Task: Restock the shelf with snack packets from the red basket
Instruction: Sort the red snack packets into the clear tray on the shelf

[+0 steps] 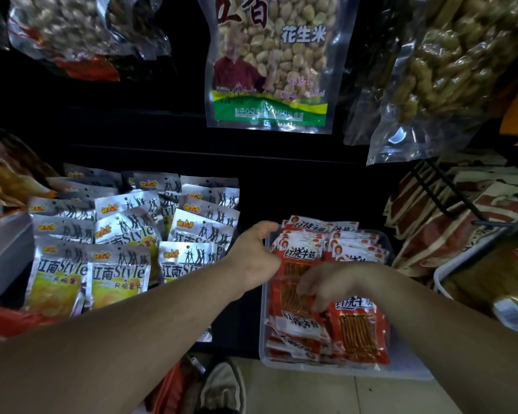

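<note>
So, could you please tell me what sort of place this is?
Most likely a small shop's snack aisle: bags of peanuts hang on display, silver chip packets stand in rows below, and a clear tray holds red snack packets.

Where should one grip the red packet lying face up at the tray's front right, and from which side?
Probably its white top band, pinched from above. The packet lies flat on top of others, that band is thin and uncovered, and the tray wall stands close along its right and front edges. The right hand is nearest.
</note>
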{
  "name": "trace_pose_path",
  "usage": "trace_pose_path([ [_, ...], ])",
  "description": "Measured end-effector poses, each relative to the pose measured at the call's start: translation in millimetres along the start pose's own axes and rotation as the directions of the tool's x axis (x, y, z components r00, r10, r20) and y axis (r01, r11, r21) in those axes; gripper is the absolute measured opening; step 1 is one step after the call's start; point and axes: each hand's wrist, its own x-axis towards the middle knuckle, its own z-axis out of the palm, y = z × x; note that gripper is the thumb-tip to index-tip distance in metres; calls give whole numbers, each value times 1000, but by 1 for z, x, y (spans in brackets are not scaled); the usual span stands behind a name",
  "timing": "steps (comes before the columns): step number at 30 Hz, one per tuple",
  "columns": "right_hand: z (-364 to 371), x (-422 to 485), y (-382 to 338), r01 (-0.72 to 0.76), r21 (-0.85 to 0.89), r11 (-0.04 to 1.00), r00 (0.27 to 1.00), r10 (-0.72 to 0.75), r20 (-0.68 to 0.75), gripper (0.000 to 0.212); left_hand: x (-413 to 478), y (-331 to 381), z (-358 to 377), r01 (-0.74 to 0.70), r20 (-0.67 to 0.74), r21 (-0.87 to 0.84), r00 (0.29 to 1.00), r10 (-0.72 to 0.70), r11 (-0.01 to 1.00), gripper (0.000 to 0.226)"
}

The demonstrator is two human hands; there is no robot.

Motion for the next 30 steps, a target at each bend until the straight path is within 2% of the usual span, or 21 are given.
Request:
trace_pose_path([
  [1, -2, 0, 1, 16, 35, 999, 999, -14, -43, 52, -1, 0, 0, -1, -1, 3, 1000, 1, 1000, 71],
  [3, -5, 3, 1, 102, 90, 991, 951, -71, -300, 46, -1, 0, 0, -6, -8, 0, 1000, 6, 1000, 70],
  [5, -6, 10, 1, 200, 127, 971, 803, -88, -590, 43, -1, -1, 1, -20, -29, -25, 999, 19, 1000, 69],
  [6, -8, 16, 2, 218, 97, 971, 726, -95, -681, 43, -1, -2, 1, -31, -41, -33, 999, 29, 999, 69],
  [7, -10, 22, 2, 190, 28, 981, 680, -111, -725, 44, 0, -3, 1, -38, -54, -34, 998, 36, 999, 69],
  [9, -13, 33, 2, 72, -110, 991, 671, -130, -730, 53, 4, -5, 0, -36, -71, -18, 997, 35, 999, 68],
  [13, -5, 61, 1, -82, -182, 980, 706, -72, -705, 69, 7, -11, -4, -45, -96, 15, 994, 46, 999, 64],
  [15, 0, 72, 3, -155, -302, 941, 713, -105, -694, 55, 10, -14, -7, -38, -129, 15, 991, 40, 999, 63],
  [17, -1, 77, 5, -197, -350, 916, 677, -132, -724, 27, 12, -17, -9, -24, -135, 4, 991, 25, 1000, 67],
  [18, -3, 77, 5, -197, -340, 920, 649, -137, -748, 18, 14, -17, -10, -19, -132, 4, 991, 19, 1000, 68],
  [20, -5, 77, 6, -170, -344, 923, 607, -176, -775, 15, 16, -18, -10, -20, -131, 14, 991, 22, 1000, 68],
  [24, -8, 69, 4, -115, -367, 923, 572, -241, -784, 29, 15, -16, -9, -38, -128, 29, 991, 41, 999, 65],
  [27, -10, 60, 2, -115, -419, 901, 550, -294, -782, 32, 12, -15, -6, -61, -129, 44, 989, 66, 997, 55],
  [30, -7, 49, 1, -121, -413, 902, 550, -285, -785, 37, 10, -15, -3, -55, -115, 33, 992, 59, 998, 53],
])
